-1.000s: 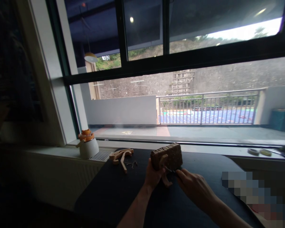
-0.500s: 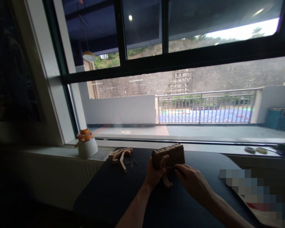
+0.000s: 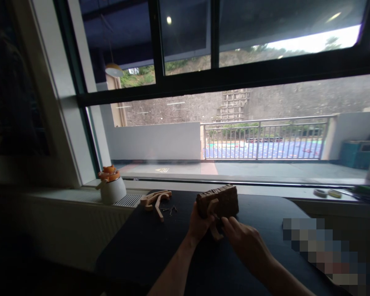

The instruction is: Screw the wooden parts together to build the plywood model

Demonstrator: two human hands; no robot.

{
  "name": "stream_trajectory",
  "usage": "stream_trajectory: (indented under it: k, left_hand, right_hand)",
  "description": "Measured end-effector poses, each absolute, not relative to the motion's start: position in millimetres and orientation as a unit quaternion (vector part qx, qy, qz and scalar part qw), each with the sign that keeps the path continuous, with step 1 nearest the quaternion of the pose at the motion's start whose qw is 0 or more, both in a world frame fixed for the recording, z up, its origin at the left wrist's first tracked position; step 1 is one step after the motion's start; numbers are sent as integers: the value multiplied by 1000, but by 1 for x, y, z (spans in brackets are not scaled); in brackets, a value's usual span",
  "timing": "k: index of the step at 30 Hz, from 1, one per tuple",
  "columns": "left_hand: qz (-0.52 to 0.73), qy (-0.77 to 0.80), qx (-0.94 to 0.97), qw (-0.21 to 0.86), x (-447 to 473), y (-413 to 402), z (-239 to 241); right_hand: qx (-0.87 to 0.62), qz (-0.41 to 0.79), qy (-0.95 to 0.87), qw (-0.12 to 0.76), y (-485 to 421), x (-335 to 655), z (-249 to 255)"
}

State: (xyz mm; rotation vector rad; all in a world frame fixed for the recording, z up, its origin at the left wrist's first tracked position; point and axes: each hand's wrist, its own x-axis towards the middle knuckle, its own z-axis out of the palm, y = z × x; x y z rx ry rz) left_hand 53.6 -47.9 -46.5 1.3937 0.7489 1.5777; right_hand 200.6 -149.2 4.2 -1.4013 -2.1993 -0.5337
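Observation:
A rough brown block-shaped piece [image 3: 226, 201] is tilted up above the dark table, gripped at its left end by my left hand [image 3: 200, 224]. Against its near face lies a curved wooden piece [image 3: 213, 206], which the fingers of that hand also hold. My right hand [image 3: 242, 234] is closed in a pinch close to the middle of the curved piece. Something small and dark shows at its fingertips, too dim to name. More curved wooden pieces [image 3: 159, 207] lie at the table's far left, with several small screws [image 3: 172, 210] beside them.
The dark table [image 3: 148, 250] stands against the window sill. A white pot with an orange top [image 3: 112, 189] sits on the sill at left, near a vent grille [image 3: 129, 200]. Rolls of tape [image 3: 320, 193] and a green-handled tool [image 3: 365, 190] lie on the right sill.
My right hand has moved slightly left and down, closer to the middle of the curved wooden piece. The left hand keeps its hold, and the view has shifted a little.

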Motion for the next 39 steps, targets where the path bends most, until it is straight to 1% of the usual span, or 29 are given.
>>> stream_trajectory:
  k: [3, 6, 12, 16, 20, 24, 28, 31, 35, 39]
  left_hand:
    - [634, 305, 556, 443, 54, -49, -46]
    - [632, 308, 555, 446, 55, -51, -45]
    - [643, 316, 552, 427, 55, -55, -42]
    - [642, 315, 555, 425, 55, -53, -41]
    - [643, 318, 551, 426, 55, -51, -41]
    - [647, 330, 543, 421, 54, -50, -43]
    - [650, 338, 543, 411, 53, -50, -44]
    - [649, 336, 548, 407, 53, -49, -45]
    - [648, 330, 556, 402, 53, -50, -45]
    - [646, 324, 563, 401, 55, -51, -44]
  right_hand:
    - [-492, -205, -820, 209, -150, 202, 3]
    - [-497, -192, -822, 201, -148, 205, 4]
    - [-579, -116, -765, 257, -142, 200, 6]
    - [-596, -72, -753, 270, -138, 202, 7]
    - [-592, -88, -756, 265, -142, 203, 9]
    - [-555, -121, -790, 230, -148, 198, 15]
    - [-534, -123, -808, 217, -150, 191, 16]
    - [-556, -103, -791, 233, -145, 192, 13]
    - [-598, -46, -755, 266, -133, 200, 11]
    - [-604, -15, -752, 265, -127, 204, 17]
